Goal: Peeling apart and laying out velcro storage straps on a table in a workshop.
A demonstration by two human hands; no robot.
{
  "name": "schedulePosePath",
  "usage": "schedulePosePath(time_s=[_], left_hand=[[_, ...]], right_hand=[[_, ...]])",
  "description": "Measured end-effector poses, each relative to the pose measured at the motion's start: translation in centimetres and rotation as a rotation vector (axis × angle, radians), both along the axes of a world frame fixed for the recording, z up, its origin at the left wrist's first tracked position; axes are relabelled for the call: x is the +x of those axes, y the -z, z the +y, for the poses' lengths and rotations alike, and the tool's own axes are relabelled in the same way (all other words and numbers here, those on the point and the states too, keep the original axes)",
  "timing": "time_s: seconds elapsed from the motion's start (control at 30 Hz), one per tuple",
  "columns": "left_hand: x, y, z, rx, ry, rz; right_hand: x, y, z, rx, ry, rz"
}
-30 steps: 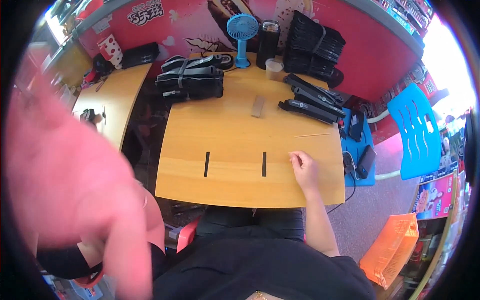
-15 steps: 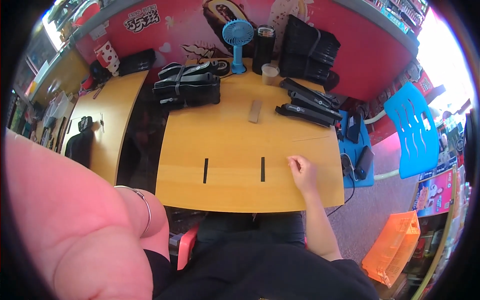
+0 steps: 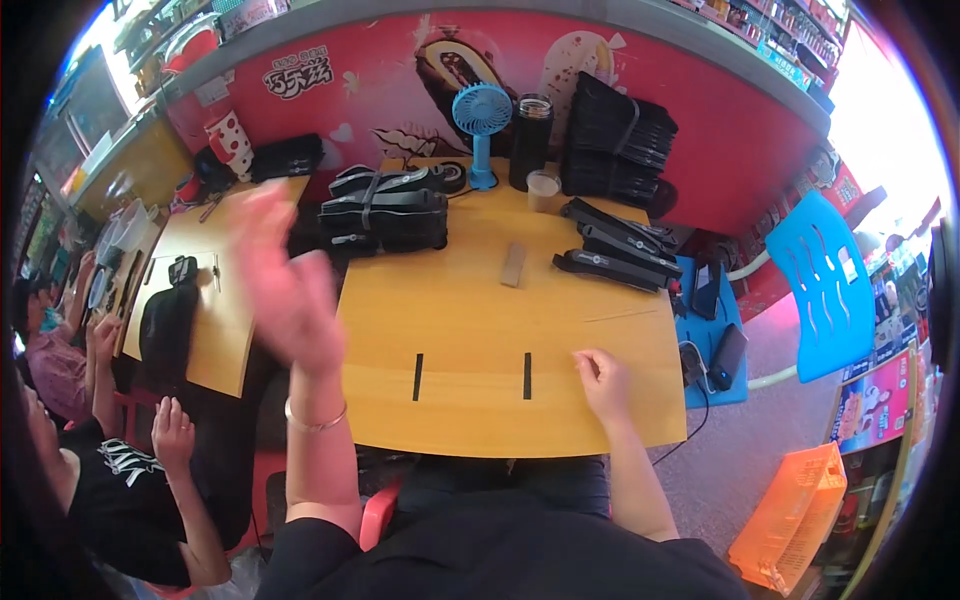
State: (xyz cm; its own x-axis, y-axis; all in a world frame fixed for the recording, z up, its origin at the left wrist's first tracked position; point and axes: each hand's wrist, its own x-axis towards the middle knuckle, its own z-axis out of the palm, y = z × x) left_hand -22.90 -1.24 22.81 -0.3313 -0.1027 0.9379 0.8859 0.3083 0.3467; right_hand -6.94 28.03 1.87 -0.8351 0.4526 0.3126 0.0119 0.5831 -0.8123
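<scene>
My left hand [image 3: 288,285] is raised over the table's left edge, a bracelet on its wrist. Motion blurs it, but its fingers point up with the thumb apart, and nothing shows in it. On the front right of the wooden table [image 3: 470,420] rests my right hand [image 3: 606,388], its fingers curled in with nothing seen between them. Left of it, two short black strips [image 3: 527,376] [image 3: 418,377] mark the tabletop. Beyond lie a small brown flat piece [image 3: 513,265], a tied bundle of black folded goods [image 3: 385,215] and loose black folded goods with grey bands [image 3: 620,245].
Along the back stand a blue fan [image 3: 481,120], a black bottle [image 3: 531,140], a plastic cup [image 3: 543,190] and a black stack [image 3: 615,140]. A blue chair [image 3: 825,285] is at right, an orange crate [image 3: 790,520] on the floor. At left, people sit by another table [image 3: 225,345].
My left arm has swung from close before the camera out over the table's left edge, uncovering people at left. The view has tilted slightly upward. My right hand stays on the table.
</scene>
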Motion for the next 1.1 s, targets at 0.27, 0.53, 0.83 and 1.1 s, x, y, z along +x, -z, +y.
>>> schedulePosePath(time_s=[0.27,0.53,0.83,1.1], left_hand=[[-4.1,20.8,-3.1,-1.106,-0.355,-0.664],[-3.9,21.5,-2.8,-1.076,-0.371,-0.734],[-3.7,21.8,-3.2,-1.052,-0.390,-0.716],[-3.8,21.8,-3.0,-1.055,-0.391,-0.734]], right_hand=[[0.1,0.3,0.3,0.083,-0.006,-0.034],[-0.1,1.6,1.0,0.105,-0.010,-0.021],[-0.2,0.3,0.3,0.061,0.013,-0.084],[-0.1,0.1,0.3,0.040,0.021,-0.092]])
